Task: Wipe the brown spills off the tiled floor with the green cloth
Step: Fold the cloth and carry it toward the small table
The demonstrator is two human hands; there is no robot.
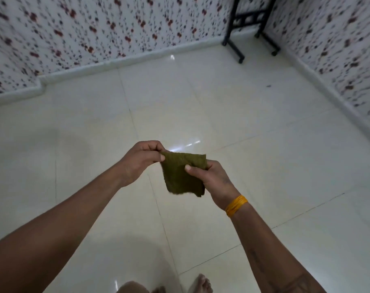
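Holding the cloth (183, 175) up in the air with both hands, out in front of the body and well above the floor (264, 144). Left hand (140, 160) pinches the cloth's top left corner between thumb and fingertips, other fingers curled in. Right hand (214, 180) grips the right edge, thumb pressed on the front face, fingers behind. Cloth is olive green, looks folded, hangs down between the two hands with its lower edge free. Orange band (236, 205) on the right wrist. Floor is glossy cream tile with thin grout lines; one small dark speck (268, 86) far right near the wall, no brown marks clear under the hands. Bare toes (203, 283) at the bottom edge. Black stand (235, 39) legs sit in the far corner against speckled walls (95, 28). No containers in sight.
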